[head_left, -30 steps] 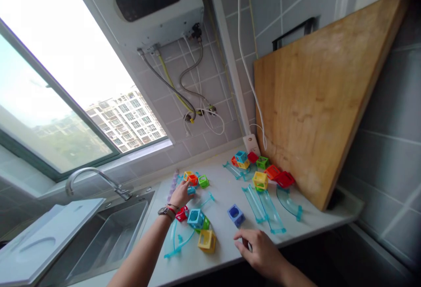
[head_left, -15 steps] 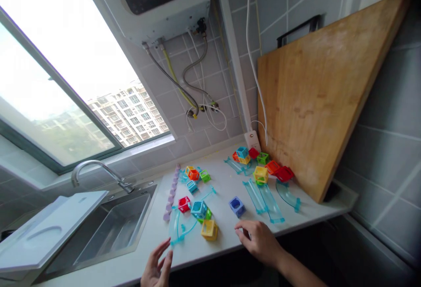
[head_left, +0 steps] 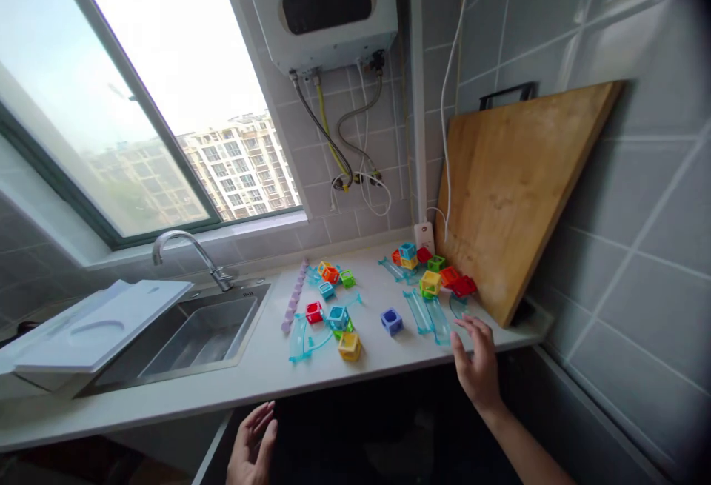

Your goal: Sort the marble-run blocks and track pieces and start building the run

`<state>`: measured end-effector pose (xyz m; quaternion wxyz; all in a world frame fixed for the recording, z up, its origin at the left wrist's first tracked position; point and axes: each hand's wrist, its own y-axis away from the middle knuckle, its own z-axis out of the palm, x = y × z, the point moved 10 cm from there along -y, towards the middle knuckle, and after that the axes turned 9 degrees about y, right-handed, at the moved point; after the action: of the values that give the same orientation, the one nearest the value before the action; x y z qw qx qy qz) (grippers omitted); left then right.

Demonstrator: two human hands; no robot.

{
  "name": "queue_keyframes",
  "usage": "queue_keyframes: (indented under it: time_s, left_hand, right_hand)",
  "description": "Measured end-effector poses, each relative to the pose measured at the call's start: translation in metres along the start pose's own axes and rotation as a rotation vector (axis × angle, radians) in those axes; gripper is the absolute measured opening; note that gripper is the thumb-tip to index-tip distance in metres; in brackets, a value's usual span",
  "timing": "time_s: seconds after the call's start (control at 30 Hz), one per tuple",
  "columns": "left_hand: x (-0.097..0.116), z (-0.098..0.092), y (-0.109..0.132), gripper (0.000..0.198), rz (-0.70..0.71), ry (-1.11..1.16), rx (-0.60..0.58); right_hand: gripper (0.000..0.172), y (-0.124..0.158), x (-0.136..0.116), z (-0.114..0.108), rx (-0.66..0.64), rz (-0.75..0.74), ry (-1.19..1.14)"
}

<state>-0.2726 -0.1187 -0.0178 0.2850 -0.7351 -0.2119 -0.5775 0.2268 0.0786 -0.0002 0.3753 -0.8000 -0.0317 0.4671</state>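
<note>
My left hand (head_left: 251, 446), drawn back from the small blue block (head_left: 326, 290), hangs loose and empty before the counter (head_left: 372, 270); my right hand (head_left: 478, 365), fingers parted and empty, shifts from the violet cube (head_left: 394, 328) toward a turquoise track (head_left: 441, 323); nothing is held.

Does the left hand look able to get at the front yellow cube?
Probably yes: the left hand looks empty, and nothing visible stands between it and the yellow cube near the counter's front edge.
</note>
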Motion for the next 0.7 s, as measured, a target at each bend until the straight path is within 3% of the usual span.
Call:
queue_keyframes:
  time_s: [0.07,0.17,0.33,0.53,0.7]
  left_hand:
    - [0.02,0.012,-0.024,0.071,0.104,-0.135,-0.025]
    - [0.04,0.058,-0.057,0.109,0.347,-0.376,-0.157]
    - [0.028,0.115,-0.101,0.128,0.474,-0.481,-0.277]
    - [0.011,0.161,-0.105,0.131,0.461,-0.56,-0.356]
    - [0.016,0.198,-0.098,0.126,0.362,-0.595,-0.448]
  right_hand:
    - [0.042,-0.013,0.019,-0.005,0.043,0.01,0.077]
    - [0.059,-0.028,0.043,0.015,-0.015,0.07,0.134]
    - [0.08,-0.043,0.069,0.053,-0.034,0.209,0.16]
    - [0.077,-0.055,0.075,0.088,-0.089,0.232,0.155]
    - [0.068,-0.056,0.061,0.108,-0.08,0.181,0.159]
